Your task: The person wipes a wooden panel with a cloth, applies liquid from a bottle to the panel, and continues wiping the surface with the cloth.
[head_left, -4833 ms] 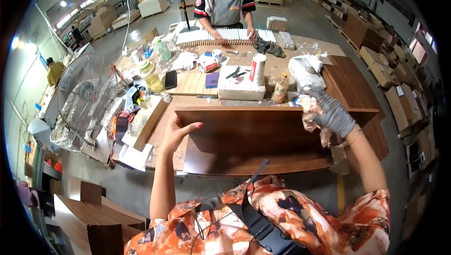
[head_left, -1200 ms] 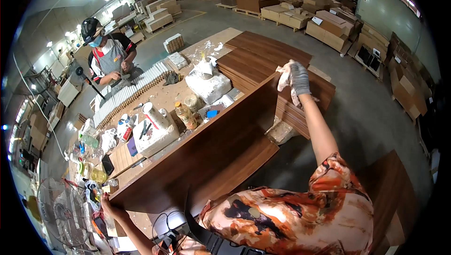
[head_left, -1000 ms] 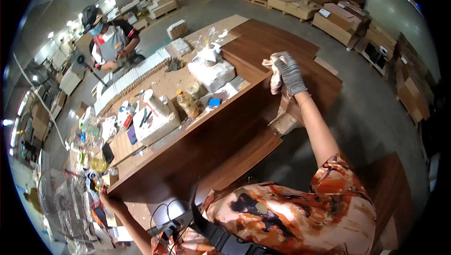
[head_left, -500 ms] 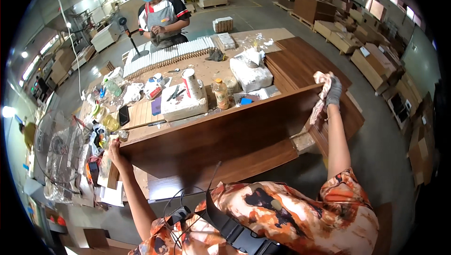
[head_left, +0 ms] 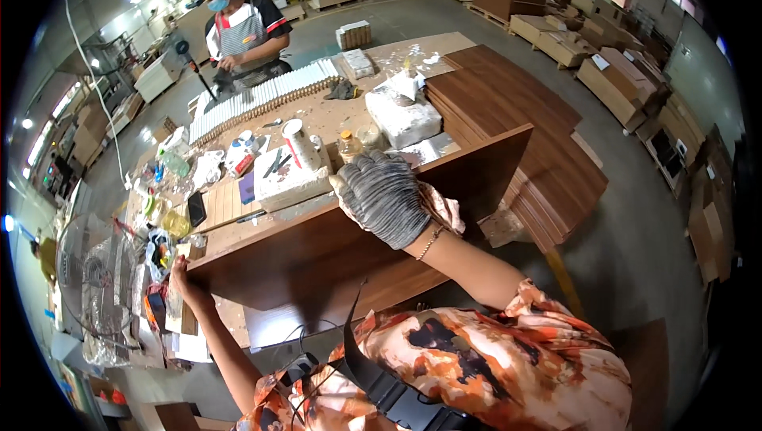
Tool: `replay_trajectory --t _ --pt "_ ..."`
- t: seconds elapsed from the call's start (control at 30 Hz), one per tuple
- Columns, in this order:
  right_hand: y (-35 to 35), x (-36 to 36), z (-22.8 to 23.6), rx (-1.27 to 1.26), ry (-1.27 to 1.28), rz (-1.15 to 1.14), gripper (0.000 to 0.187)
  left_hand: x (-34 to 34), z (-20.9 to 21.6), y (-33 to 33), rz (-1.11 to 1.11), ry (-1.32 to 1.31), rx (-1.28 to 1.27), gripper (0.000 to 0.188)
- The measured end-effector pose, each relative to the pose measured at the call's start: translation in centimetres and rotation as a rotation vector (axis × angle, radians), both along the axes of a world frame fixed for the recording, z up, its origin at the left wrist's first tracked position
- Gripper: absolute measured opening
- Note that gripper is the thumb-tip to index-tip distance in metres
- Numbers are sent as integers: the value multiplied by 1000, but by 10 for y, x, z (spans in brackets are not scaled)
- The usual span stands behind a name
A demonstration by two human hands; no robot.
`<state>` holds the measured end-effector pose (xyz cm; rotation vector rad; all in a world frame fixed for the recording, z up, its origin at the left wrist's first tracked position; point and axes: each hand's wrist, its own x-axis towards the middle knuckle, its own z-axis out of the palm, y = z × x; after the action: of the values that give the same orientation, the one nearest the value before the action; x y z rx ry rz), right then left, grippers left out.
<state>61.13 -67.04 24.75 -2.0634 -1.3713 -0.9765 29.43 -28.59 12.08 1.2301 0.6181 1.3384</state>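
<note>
A long dark-brown wood-grain board (head_left: pixel 278 260) stands on its edge in front of me, tilted, above another brown panel (head_left: pixel 274 321). My left hand (head_left: pixel 187 282) is bare and closed around the board's left end. My right hand (head_left: pixel 386 199), in a grey knitted glove, lies over the middle of the board's top edge. It is closed on a crumpled pinkish cloth (head_left: pixel 442 207), whose loose end hangs out by the wrist. The glove hides part of the top edge, and the palm side is out of sight.
Stacked brown boards (head_left: pixel 508 105) lie at the right of the workbench. Beyond the board are a white-wrapped block (head_left: pixel 401 120), a white can (head_left: pixel 300 144), a bottle (head_left: pixel 348 145) and a phone (head_left: pixel 196 209). A fan (head_left: pixel 95 272) stands at left; a co-worker (head_left: pixel 246 34) stands across the bench.
My right hand has moved left with the cloth, from the board's right end to the middle of its top edge. My left hand keeps its hold, and the view has shifted slightly.
</note>
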Motion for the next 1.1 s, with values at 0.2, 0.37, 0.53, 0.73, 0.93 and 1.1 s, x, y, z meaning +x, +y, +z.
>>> replay_trajectory --t 0.2,0.37,0.53,0.73,0.93,1.1 --pt "-106 64 15 14 -8 -81 19 7 13 -25 81 2 36 33" --pt "-215 158 11 -85 78 -315 18 13 23 -42 45 -3 72 28" --pt "-293 235 -56 431 611 -317 29 8 47 -77 -18 12 -134 34" --pt "-286 245 -221 1068 1440 -133 39 -72 -35 -38 -342 161 89 57" --pt "-359 286 -363 1335 1473 -93 48 -16 -140 -108 -327 492 -160 63" --pt "-272 225 -311 1557 1559 -26 55 -55 -92 -137 -79 606 -64 52"
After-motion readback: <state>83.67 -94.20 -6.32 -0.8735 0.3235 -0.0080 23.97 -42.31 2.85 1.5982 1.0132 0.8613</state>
